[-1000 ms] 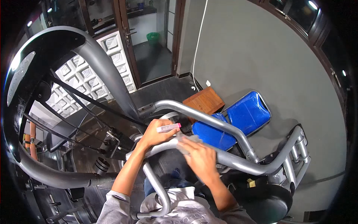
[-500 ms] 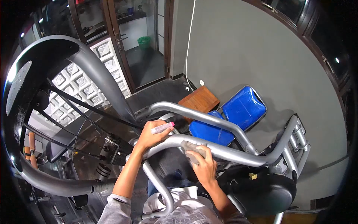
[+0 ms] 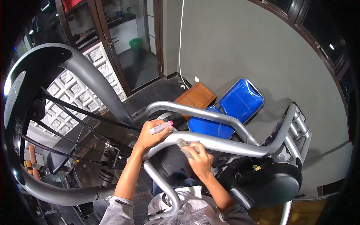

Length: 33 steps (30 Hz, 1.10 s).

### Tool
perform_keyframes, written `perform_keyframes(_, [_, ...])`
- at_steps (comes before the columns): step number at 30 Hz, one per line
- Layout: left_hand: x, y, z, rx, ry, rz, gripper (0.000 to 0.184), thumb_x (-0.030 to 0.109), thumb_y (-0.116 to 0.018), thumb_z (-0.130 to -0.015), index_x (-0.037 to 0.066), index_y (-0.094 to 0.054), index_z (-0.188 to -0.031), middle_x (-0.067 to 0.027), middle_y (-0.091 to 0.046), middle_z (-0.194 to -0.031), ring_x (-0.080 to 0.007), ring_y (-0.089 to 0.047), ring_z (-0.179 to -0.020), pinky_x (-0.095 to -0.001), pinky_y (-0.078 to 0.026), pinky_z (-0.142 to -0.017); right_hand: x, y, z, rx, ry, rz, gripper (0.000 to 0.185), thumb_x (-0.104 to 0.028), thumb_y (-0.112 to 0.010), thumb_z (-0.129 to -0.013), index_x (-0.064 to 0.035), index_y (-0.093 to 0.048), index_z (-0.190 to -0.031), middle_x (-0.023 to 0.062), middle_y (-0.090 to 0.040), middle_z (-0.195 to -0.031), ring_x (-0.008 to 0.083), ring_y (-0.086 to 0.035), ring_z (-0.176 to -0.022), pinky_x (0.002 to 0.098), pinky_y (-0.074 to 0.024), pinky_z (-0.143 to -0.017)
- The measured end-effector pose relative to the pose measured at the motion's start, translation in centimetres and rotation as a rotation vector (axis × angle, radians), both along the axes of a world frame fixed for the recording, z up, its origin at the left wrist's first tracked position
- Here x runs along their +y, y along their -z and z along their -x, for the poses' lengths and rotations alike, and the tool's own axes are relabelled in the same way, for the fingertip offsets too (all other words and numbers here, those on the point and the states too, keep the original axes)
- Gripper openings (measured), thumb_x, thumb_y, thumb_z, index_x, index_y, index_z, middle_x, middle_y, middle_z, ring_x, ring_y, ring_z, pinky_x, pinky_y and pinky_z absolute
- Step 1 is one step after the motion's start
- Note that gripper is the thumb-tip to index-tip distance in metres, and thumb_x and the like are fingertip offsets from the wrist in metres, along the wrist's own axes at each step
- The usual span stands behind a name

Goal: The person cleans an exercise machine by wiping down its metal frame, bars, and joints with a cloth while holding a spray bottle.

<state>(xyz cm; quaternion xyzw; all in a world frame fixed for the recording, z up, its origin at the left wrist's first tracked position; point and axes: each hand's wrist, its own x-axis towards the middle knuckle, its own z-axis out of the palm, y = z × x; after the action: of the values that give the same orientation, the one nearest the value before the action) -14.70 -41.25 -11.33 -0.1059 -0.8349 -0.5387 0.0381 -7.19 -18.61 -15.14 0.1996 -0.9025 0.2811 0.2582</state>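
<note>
Nearest you: bent silver handle (image 3: pixel 163 187), just body-side of your left hand (image 3: pixel 150 135). That hand is curled closed around a pale container (image 3: pixel 159 128) (pink end, label unreadable), near the thick silver tube (image 3: pixel 240 145); can't tell if it touches. Your right hand (image 3: pixel 200 160) has its fingers bent and bunched on a grey cloth (image 3: pixel 183 143), which is at the tube's near edge, between your hands. Black pad (image 3: pixel 266 180) sits right of your right hand.

Status: looks mid-wipe, my read. Cloth covers one short spot; the long run right of your right hand is uncovered. Finish looks alike throughout, so can't tell done from left.

Past your hands: second silver rail (image 3: pixel 195 110), then wooden box (image 3: pixel 197 98) and blue chair (image 3: pixel 242 101), grey wall (image 3: pixel 240 45) behind.
</note>
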Motion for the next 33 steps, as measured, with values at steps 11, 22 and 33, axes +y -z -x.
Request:
perform_keyframes(11, [0.1, -0.6, -0.2, 0.092, 0.023, 0.053, 0.026, 0.024, -0.073, -0.087, -0.002, -0.072, -0.085, -0.0087, -0.062, -0.073, -0.0138, -0.057, -0.065, -0.0316, -0.043, -0.060, 1.0, -7.9, 2.0, -0.298, 0.102, 0.016, 0.034, -0.012, -0.075, -0.076, -0.0164, -0.072, -0.109, 0.0090, -0.065, -0.107, 0.0345, -0.068, -0.090, 0.0436, -0.0559, -0.076])
perform_keyframes(22, [-0.7, -0.4, -0.3, 0.059, 0.050, 0.115, 0.025, 0.027, -0.075, -0.083, 0.003, -0.074, -0.083, -0.0099, -0.066, -0.071, -0.0197, -0.064, -0.066, -0.0335, -0.049, -0.063, 3.2, -9.2, 11.9, -0.792, -0.293, -0.420, 0.047, -0.048, -0.060, -0.092, -0.0079, -0.072, -0.113, 0.0236, -0.071, -0.105, 0.0399, -0.066, -0.104, 0.0462, -0.0503, -0.092])
perform_keyframes(33, [-0.6, -0.3, -0.2, 0.113, 0.086, 0.081, 0.017, 0.022, -0.074, -0.081, 0.005, -0.075, -0.083, -0.0096, -0.067, -0.072, -0.0188, -0.066, -0.065, -0.0317, -0.050, -0.063, 1.3, -7.0, 15.1, -0.798, -0.484, -0.321, 0.041, -0.044, -0.062, -0.091, -0.0071, -0.075, -0.104, 0.0223, -0.072, -0.095, 0.0392, -0.069, -0.091, 0.0450, -0.0523, -0.085])
